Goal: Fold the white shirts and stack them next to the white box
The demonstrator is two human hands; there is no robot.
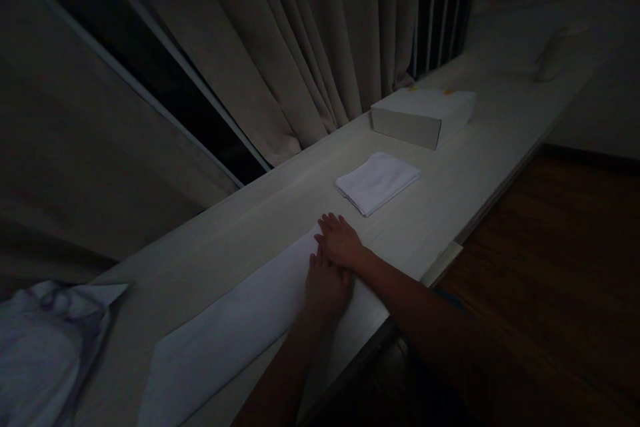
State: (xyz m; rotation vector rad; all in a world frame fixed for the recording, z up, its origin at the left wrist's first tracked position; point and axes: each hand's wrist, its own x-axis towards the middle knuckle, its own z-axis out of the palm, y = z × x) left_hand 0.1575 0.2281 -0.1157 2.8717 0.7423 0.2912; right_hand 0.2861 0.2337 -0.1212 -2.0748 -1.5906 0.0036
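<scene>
A long white cloth strip [235,327] lies flat along the table, running from the lower left toward the middle. At its far right end rest both hands, close together and touching. My right hand [341,240] lies across the cloth's end, its fingers stretched out. Just nearer to me, my left hand [327,288] presses on the same end with fingertips extended, some of its fingers covered by the right hand. Past the hands sits a folded white cloth [379,181], apart from them.
A white box [407,125] with orange marks stands farther along the long pale table [465,153]. A pale upright object [555,57] is dim at the far end. Crumpled white fabric [45,353] lies at the lower left. Curtains [310,33] hang along the back edge. The light is low.
</scene>
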